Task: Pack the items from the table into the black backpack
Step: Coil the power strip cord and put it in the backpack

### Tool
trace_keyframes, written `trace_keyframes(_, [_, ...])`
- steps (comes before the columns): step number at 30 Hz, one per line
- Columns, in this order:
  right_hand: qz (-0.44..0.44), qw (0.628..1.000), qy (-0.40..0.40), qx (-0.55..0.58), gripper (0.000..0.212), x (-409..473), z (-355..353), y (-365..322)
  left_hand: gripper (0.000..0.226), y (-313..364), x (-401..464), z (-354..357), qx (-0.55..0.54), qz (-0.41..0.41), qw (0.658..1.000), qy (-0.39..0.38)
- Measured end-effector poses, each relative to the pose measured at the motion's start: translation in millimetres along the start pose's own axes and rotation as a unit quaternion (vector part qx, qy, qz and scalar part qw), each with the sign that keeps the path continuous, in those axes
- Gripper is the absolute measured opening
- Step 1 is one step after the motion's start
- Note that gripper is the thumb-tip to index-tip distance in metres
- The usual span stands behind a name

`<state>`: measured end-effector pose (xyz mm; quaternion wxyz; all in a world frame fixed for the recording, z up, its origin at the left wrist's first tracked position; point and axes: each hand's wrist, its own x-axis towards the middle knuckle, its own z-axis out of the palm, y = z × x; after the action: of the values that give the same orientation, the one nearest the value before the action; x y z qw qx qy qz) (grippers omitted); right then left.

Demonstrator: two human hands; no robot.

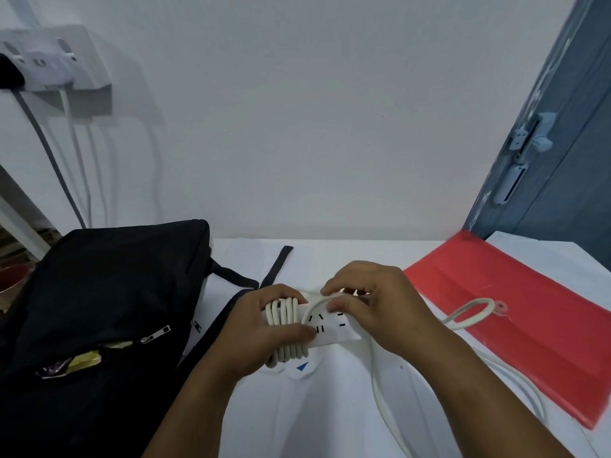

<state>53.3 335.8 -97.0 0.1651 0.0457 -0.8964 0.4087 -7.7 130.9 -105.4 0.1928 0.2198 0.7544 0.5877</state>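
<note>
My left hand point(261, 328) grips the power strip point(334, 328), my right hand point(370, 302) pinches its cord point(380, 391); slack could probably unravel the coils.

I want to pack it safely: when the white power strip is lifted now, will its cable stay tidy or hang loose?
Probably only partly tidy. The turns wound round the power strip look snug under the left hand. The unwound cable curves loosely across the table, so it would likely dangle and drag.

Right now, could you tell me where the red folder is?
The red folder lies flat on the table's right side, right of both hands, with a loop of white cable resting on it.
</note>
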Motion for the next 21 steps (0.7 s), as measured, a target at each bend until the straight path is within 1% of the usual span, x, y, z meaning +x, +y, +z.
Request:
trace_keyframes(3, [0.035,0.997,-0.027,-0.068,0.032,-13,-8,1,0.024,-7,2,-2,-0.015,-0.011,1.0,0.018])
trace_keyframes(5, [0.093,0.987,-0.054,-0.12,0.04,-20,-20,0,0.025,-11,5,-5,-0.016,-0.023,0.999,0.038])
trace_keyframes(7, [0.142,0.978,-0.066,-0.137,0.036,-23,-32,2,0.025,-13,6,-8,-0.024,-0.032,0.998,0.051])
trace_keyframes(11, [0.125,0.974,-0.055,-0.182,0.01,-21,-40,2,0.026,-10,7,-8,-0.036,-0.03,0.999,0.027])
trace_keyframes(13, [0.109,0.983,-0.021,-0.148,0.007,-17,-40,4,0.029,-7,7,-8,-0.053,-0.028,0.998,0.026])
trace_keyframes(15, [0.091,0.993,0.031,-0.07,0.012,-14,-41,5,0.033,-4,7,-10,-0.068,-0.023,0.997,0.013])
trace_keyframes(17, [0.073,0.994,0.078,-0.03,0.019,-10,-39,9,0.038,-1,5,-9,-0.08,-0.019,0.996,-0.015])
trace_keyframes(19, [0.086,0.993,0.085,0.018,0.026,-8,-33,18,0.047,1,4,-7,-0.107,-0.016,0.993,-0.041])
trace_keyframes(21, [0.115,0.989,0.062,0.07,0.025,-7,-24,24,0.051,1,5,-3,-0.143,-0.01,0.989,-0.039])
